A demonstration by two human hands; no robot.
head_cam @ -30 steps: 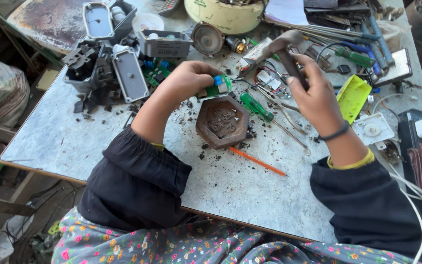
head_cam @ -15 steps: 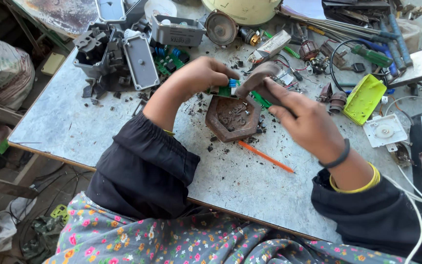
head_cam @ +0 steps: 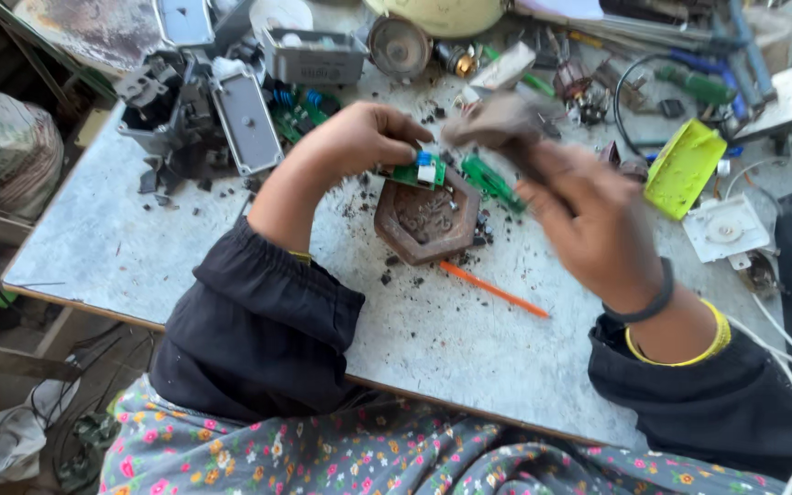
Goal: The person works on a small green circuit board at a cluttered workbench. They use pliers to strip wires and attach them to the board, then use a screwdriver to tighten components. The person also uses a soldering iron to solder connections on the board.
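Left hand (head_cam: pixel 359 137): curled, pinching a small green circuit board (head_cam: pixel 417 171) at its edge.
Board: held just above the far rim of a brown hexagonal mould (head_cam: pixel 426 221) on the table (head_cam: pixel 93 238).
Right hand (head_cam: pixel 588 220): blurred, closed around the handle of a hammer (head_cam: pixel 497 124), head raised beside the board.
Nearby: green screwdriver (head_cam: pixel 492 183) right of the mould; orange stick (head_cam: pixel 492 290) in front of it; dark crumbs scattered around.
Far side: yellow-green lid (head_cam: pixel 685 168), grey casings (head_cam: pixel 245 119), loose parts.
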